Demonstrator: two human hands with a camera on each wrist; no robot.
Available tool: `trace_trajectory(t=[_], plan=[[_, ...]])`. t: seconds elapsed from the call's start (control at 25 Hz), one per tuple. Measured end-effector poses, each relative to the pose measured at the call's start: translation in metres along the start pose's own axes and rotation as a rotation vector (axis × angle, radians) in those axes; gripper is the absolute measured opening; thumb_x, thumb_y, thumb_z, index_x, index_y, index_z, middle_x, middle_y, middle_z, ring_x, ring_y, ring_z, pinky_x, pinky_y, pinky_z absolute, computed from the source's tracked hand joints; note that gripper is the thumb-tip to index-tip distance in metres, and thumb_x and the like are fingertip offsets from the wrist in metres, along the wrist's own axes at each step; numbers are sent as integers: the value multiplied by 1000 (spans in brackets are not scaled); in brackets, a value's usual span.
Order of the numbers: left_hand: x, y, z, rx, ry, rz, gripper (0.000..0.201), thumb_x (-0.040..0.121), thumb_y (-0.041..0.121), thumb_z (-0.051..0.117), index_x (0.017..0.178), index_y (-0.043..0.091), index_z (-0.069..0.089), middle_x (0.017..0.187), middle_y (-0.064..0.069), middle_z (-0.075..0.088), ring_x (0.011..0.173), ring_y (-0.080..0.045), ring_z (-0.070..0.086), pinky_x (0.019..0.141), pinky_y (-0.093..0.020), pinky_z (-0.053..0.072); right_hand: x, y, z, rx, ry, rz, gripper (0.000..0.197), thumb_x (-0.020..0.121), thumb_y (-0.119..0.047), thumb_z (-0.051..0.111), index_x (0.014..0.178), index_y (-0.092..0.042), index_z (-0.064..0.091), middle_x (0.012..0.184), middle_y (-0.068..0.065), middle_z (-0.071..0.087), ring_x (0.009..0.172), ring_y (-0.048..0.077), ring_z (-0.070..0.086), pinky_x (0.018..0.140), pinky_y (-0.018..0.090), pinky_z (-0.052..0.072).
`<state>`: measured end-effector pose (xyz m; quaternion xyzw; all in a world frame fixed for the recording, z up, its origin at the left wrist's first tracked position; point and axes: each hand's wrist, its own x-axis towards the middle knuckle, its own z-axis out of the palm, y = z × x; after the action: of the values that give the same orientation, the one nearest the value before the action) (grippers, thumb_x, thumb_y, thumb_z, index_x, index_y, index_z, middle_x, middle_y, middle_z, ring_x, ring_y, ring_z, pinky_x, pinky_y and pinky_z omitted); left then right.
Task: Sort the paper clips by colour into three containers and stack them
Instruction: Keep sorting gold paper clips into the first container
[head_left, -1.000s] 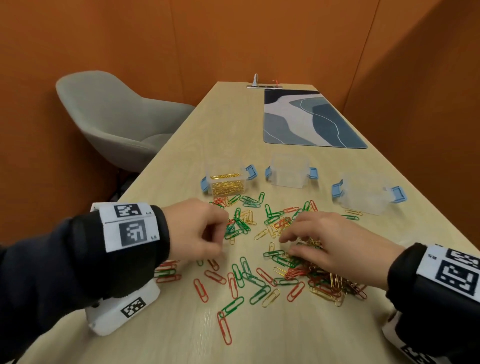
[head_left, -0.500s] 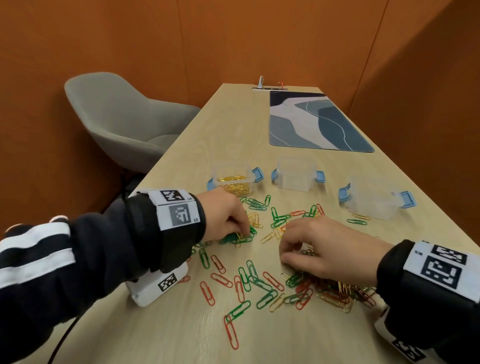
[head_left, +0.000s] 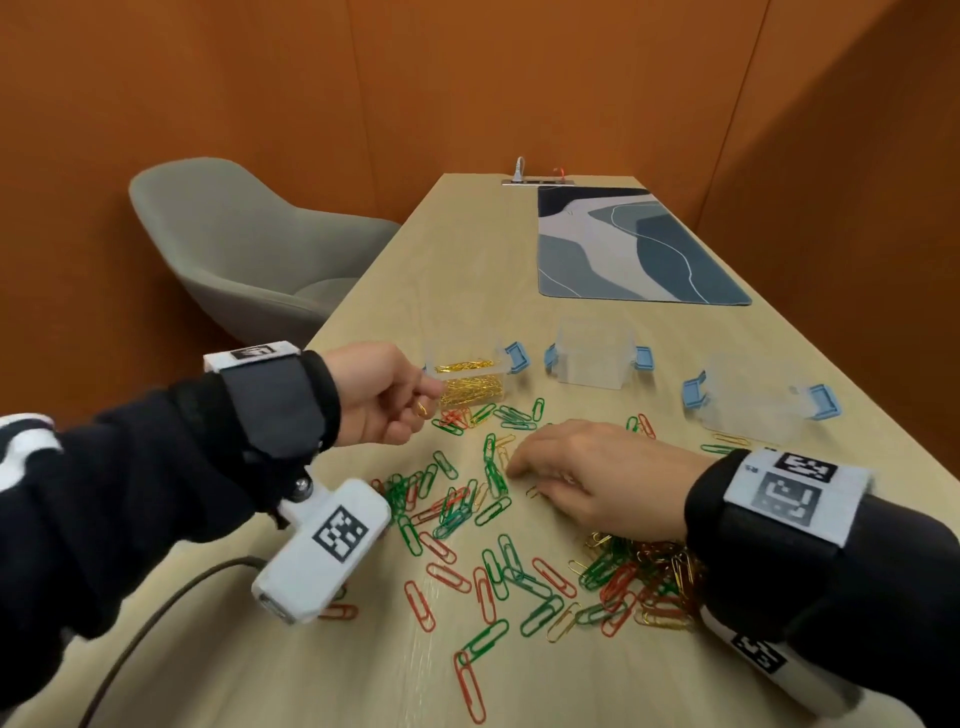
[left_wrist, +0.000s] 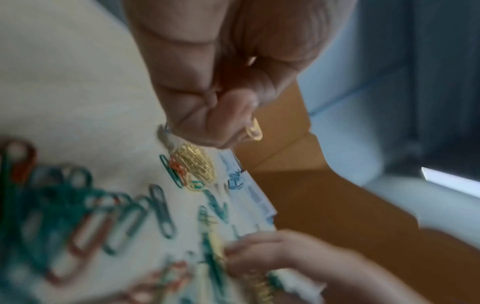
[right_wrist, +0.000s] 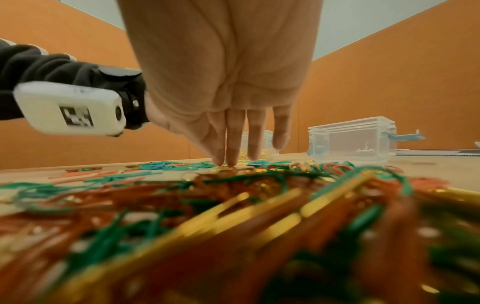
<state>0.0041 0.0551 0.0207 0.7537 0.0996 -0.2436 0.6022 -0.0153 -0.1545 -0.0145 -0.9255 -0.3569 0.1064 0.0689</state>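
From the head view the left hand (head_left: 382, 400) pinches a small gold wire paper clip (head_left: 422, 409) just beside the clear plastic container of gold clips (head_left: 470, 376) near the table's left edge, seemingly to drop it in; the left wrist view shows that clip hanging from curled fingertips (left_wrist: 235, 115); the right wrist view shows the right hand (right_wrist: 228, 86) with straight fingers pressing the mixed pile of red, green and gold paper clips (right_wrist: 233, 205) mid-table, probably isolating another.

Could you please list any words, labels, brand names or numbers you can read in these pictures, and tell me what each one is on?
No readable words, brands or numbers.
Left wrist band: a black-and-white square code and tiny characters, too small to read.
Right wrist band: two square codes, small marks beside them, unreadable.
Left wrist camera: a square code only, no letters.
Right wrist camera: a square code, partly hidden.
Containers, desk mat: no print visible.
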Motion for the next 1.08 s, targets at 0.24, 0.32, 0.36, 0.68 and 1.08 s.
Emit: trace_trajectory(t=[0.24,0.32,0.36,0.68,1.08], plan=[[25,6,14,-90,-77,-129,26,86,16,31,65,10,45,46,4,27,33,-8,26,31,-10,20,-1,1,-4,62,138,49,31,94,-15,42,118,-24,59,122,-8,56,115,8,46,96,19,34],[30,6,16,46,-32,-102,34,94,24,40,61,13,42,42,5,28,29,-7,27,29,-10,19,0,4,-1,38,115,28,35,95,-15,41,125,-26,55,130,-10,52,122,9,43,102,22,33],[31,4,20,188,-8,-64,34,95,23,45,62,13,45,43,4,34,29,-6,33,28,-12,22,1,5,1,26,86,19,35,95,-15,40,126,-27,55,130,-10,51,122,10,44,104,25,34],[26,-4,40,1027,12,300,21,89,10,53,94,20,72,59,9,61,53,-3,57,63,-12,47,-2,5,-4,74,88,137,25,89,-14,47,101,-26,66,104,-8,60,96,12,56,82,25,47],[23,10,17,701,230,103,23,92,6,44,90,4,67,66,-3,50,56,-15,42,52,-23,36,-2,3,-6,169,30,187,19,78,-28,72,97,-24,71,90,-10,62,69,-1,50,59,8,36]])
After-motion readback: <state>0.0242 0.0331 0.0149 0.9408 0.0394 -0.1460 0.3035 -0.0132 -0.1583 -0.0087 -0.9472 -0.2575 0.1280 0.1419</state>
